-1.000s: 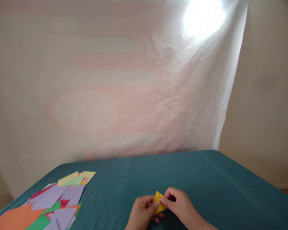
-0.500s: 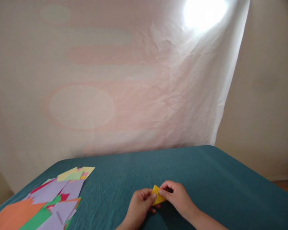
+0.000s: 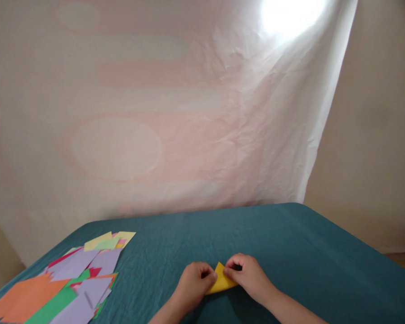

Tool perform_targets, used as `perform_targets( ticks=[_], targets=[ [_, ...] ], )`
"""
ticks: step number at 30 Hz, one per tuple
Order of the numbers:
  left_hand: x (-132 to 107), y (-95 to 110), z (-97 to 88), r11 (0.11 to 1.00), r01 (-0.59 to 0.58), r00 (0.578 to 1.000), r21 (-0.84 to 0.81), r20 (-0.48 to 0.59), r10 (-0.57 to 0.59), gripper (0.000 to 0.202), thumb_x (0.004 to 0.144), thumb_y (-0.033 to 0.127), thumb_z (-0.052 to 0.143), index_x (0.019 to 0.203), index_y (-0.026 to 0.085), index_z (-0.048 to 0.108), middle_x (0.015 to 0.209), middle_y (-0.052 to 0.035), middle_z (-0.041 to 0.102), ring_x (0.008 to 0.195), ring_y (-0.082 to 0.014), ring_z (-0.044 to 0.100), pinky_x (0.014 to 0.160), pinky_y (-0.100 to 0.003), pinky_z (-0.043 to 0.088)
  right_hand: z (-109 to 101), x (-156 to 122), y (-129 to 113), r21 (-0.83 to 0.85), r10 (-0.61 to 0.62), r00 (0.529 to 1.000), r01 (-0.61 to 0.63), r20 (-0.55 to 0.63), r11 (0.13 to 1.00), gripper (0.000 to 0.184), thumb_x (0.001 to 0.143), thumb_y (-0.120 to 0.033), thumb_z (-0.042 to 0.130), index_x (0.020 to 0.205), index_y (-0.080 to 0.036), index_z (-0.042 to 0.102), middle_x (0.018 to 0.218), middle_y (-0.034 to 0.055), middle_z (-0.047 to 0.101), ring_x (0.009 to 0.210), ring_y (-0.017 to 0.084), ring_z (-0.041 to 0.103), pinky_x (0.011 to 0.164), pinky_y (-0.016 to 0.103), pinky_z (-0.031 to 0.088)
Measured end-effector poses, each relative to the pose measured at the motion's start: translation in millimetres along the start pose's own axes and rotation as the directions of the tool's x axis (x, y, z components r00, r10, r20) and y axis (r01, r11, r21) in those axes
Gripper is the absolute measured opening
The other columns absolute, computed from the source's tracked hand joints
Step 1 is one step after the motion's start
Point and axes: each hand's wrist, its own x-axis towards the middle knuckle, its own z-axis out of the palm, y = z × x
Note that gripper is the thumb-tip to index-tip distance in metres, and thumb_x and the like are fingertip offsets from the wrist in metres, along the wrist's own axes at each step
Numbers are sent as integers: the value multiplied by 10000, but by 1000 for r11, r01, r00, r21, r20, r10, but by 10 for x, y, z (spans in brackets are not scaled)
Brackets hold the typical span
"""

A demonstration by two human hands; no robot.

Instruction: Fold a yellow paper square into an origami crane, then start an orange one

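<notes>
A small piece of folded yellow paper [image 3: 222, 281] is held between both hands, low over the front middle of the table, one pointed corner facing up. My left hand [image 3: 195, 284] pinches its left edge between thumb and fingers. On the other side, my right hand [image 3: 248, 275] grips the right edge near the upper corner with thumb and forefinger. The fingers behind the paper are hidden.
A teal cloth [image 3: 162, 243] covers the table. At the left lies a loose pile of coloured paper, with orange sheets [image 3: 23, 299], purple sheets [image 3: 74, 265] and green paper [image 3: 54, 306]. A pale sheet [image 3: 189, 135] hangs behind.
My left hand has shifted left and down along the yellow paper, which now shows a wider triangular face with a long lower edge. My right hand stays near the same corner.
</notes>
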Motion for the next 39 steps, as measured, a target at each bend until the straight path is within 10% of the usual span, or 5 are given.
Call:
perform_targets(
  ticks=[13,26,39],
  targets=[
    [57,-50,-6,968,50,998,-246,48,-40,319,734,369,584,791,92,732,601,-23,621,514,-113,468,507,-205,351,7,-19,2,57,-34,996,30,77,998,109,737,-258,652,697,-181,717,729,27,697,726,186,622,668,256,426],
    [46,-1,46,957,2,998,288,-53,14,232,775,248,467,709,177,678,680,-15,658,641,-145,563,550,-221,312,109,-5,-2,-240,-44,997,58,63,969,60,697,-182,658,641,-189,678,716,4,637,745,158,558,693,244,372],
    [117,-154,75,914,-172,983,367,9,181,151,761,209,502,717,191,645,770,-11,659,785,-162,569,680,-229,378,164,-20,-28,-329,-16,995,48,98,943,71,702,-196,631,634,-189,649,718,-6,635,767,156,548,707,250,336]
  ],
)
